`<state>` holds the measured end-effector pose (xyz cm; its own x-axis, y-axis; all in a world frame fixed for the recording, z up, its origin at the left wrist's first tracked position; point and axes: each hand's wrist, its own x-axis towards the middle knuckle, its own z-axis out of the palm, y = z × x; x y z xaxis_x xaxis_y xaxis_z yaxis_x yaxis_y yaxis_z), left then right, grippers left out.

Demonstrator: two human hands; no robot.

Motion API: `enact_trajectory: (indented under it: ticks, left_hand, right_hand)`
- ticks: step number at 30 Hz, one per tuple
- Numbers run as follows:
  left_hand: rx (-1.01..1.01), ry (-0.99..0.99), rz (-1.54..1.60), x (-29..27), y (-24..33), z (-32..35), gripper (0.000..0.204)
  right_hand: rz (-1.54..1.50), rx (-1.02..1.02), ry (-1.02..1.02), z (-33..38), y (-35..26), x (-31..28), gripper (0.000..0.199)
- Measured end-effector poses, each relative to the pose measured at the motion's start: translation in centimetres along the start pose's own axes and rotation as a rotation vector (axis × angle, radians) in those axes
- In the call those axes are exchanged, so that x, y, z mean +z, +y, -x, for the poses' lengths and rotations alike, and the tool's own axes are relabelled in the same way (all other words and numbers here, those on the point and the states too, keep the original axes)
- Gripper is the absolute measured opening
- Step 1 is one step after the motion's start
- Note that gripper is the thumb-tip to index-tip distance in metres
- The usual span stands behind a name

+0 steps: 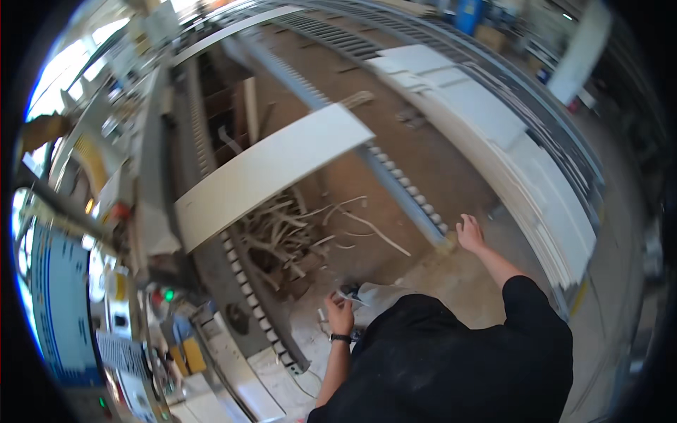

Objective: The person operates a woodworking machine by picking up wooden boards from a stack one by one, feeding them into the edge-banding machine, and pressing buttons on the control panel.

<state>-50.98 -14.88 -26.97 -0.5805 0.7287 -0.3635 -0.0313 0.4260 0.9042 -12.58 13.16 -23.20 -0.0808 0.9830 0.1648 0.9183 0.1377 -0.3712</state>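
Note:
My left hand (340, 315), with a dark watch on the wrist, hangs low in front of my body, beside the near end of the left roller rail (248, 292). Its fingers are loosely curled and I make out nothing held in them. Farther right, my right hand (470, 233) is in the air with fingers apart, close to the near end of the middle roller rail (405, 185). Beyond both hands, a long white panel (275, 169) lies across the two rails. Neither hand touches it.
Thin offcut strips (278, 229) are heaped on the floor between the rails. Stacked white boards (493, 120) line the right side, beside a roller conveyor (557, 134). Machine equipment and a screen (63, 303) stand at the left. A pillar (582, 56) rises far right.

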Motion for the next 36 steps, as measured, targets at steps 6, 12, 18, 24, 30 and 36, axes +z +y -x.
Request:
enact_trajectory:
  ticks: [6,12,18,24,30,36]
  left_hand:
    - [0.049,-0.341,-0.23,8.6,-0.4,3.0,0.047]
    - [0.14,-0.668,-0.28,24.5,3.9,8.2,0.039]
    - [0.143,-1.14,-0.356,45.6,3.8,12.3,0.037]
    - [-0.05,-1.322,-0.384,62.3,9.7,15.4,0.037]
    - [-0.416,-1.322,-0.418,77.4,11.1,12.6,0.039]
    - [-0.392,-1.222,-0.389,97.0,15.9,3.3,0.023]
  right_hand:
    - [0.126,0.537,-0.017,12.7,13.7,-9.9,0.038]
    - [0.019,1.02,-0.173,22.9,29.2,-12.5,0.031]
    - [-0.203,1.134,-0.035,30.6,41.0,-15.8,0.023]
    - [-0.13,1.192,0.338,42.1,50.8,-17.6,0.028]
    - [-0.278,1.374,0.519,58.3,56.1,-7.3,0.014]
    - [-1.029,1.792,0.486,50.1,55.9,-7.0,0.013]
